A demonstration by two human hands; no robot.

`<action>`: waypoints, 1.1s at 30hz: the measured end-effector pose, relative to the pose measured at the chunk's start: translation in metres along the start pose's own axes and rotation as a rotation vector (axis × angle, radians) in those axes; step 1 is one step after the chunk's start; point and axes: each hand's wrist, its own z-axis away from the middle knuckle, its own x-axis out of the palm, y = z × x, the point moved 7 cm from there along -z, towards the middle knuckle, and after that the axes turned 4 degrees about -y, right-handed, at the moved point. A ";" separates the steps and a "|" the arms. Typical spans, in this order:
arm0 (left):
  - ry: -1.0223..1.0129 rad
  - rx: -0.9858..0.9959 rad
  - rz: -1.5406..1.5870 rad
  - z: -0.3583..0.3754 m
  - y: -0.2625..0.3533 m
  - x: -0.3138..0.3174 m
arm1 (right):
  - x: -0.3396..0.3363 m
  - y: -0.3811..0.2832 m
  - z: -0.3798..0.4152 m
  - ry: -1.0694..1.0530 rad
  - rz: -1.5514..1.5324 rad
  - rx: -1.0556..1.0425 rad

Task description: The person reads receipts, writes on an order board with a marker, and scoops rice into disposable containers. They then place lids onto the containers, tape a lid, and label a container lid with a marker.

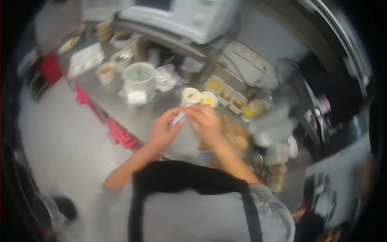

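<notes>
Both my hands are together over the near edge of the steel counter (113, 103), with fingertips meeting around a small white item (177, 119). My left hand (166, 126) has its fingers and thumb closed on the item from the left. From the right, my right hand (203, 122) pinches at its upper end; blur hides the exact grip. Just beyond my fingers stand a round cream-coloured container (191, 96) and a small white dish with something yellow (208, 99).
Behind are a large clear tub (139, 76), a cup of orange contents (106, 72) and a microwave (189, 18). Rightward sit a divided tray (225, 95), a yellow-labelled bottle (258, 107) and jars (278, 153). Pink-red objects (117, 135) line the counter's left edge. Part of another person shows lower right.
</notes>
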 end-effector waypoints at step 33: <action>-0.448 0.116 -0.282 -0.017 -0.025 0.033 | 0.016 0.058 0.088 -0.103 -0.719 0.873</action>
